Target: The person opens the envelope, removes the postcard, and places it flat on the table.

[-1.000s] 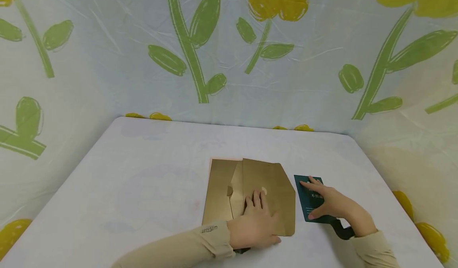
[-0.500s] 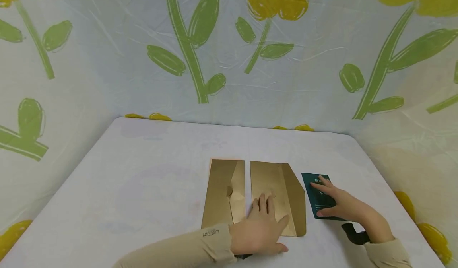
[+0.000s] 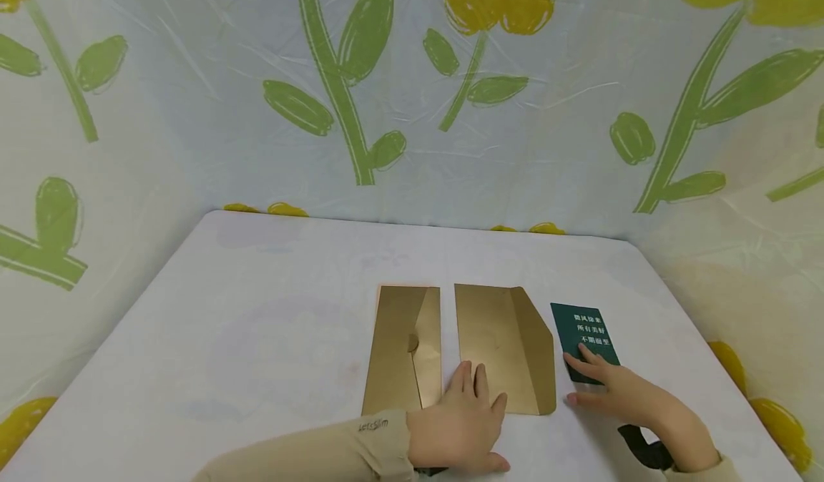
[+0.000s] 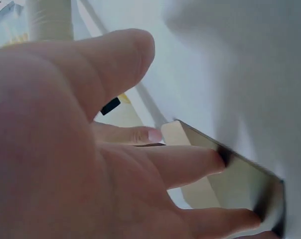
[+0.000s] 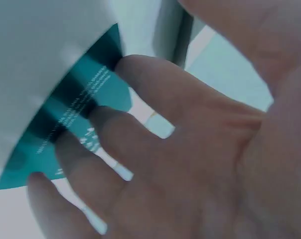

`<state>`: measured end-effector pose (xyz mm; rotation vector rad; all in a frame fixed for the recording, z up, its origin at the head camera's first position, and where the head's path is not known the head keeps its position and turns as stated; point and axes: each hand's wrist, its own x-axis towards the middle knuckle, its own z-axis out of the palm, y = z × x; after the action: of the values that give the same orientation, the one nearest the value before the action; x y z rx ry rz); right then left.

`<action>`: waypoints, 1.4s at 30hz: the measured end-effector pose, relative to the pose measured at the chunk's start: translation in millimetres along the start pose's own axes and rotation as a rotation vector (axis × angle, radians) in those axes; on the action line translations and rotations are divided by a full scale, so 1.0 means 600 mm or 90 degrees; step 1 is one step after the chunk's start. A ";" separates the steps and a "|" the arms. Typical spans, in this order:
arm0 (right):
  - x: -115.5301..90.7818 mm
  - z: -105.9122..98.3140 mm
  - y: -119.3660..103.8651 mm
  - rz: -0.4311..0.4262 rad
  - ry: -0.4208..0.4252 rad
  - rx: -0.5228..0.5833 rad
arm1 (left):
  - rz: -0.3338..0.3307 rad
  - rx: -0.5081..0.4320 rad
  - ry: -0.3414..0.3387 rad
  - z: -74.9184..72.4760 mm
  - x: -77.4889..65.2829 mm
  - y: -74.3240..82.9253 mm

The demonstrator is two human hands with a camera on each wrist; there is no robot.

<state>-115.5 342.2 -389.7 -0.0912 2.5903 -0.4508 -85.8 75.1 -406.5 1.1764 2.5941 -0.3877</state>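
Two gold envelopes lie side by side on the white table in the head view. The right envelope (image 3: 492, 325) has its flap pointing right; the left envelope (image 3: 393, 332) shows its flap seams and a small round tab. My left hand (image 3: 458, 421) touches the lower part of the right envelope with outstretched fingers, and the left wrist view shows fingertips against this envelope (image 4: 235, 181). Right of the envelopes lies a dark green card (image 3: 574, 321) with white characters. My right hand (image 3: 627, 392) rests spread fingertips on its lower part; the right wrist view shows them on the card (image 5: 101, 82).
The white tabletop (image 3: 283, 325) extends around the envelopes and card. Behind it hangs a cloth (image 3: 553, 146) printed with yellow flowers and green leaves. A black strap (image 3: 644, 448) is at the right wrist.
The right envelope has slid right, off the left envelope, leaving a gap between them. The green card has shifted right and away, and my right hand has drawn back towards its near end.
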 end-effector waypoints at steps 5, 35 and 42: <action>0.013 -0.020 0.036 -0.029 0.024 0.020 | 0.000 -0.031 -0.003 -0.008 0.037 -0.006; 0.076 -0.076 0.099 -0.031 0.056 0.040 | -0.083 -0.143 0.003 -0.045 0.141 -0.020; 0.072 -0.066 0.094 -0.072 0.148 -0.017 | -0.101 -0.181 0.017 -0.054 0.137 -0.031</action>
<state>-171.5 400.9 -396.6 -0.2060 2.8305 -0.4936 -156.5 131.0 -402.6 0.8893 2.6626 -0.0307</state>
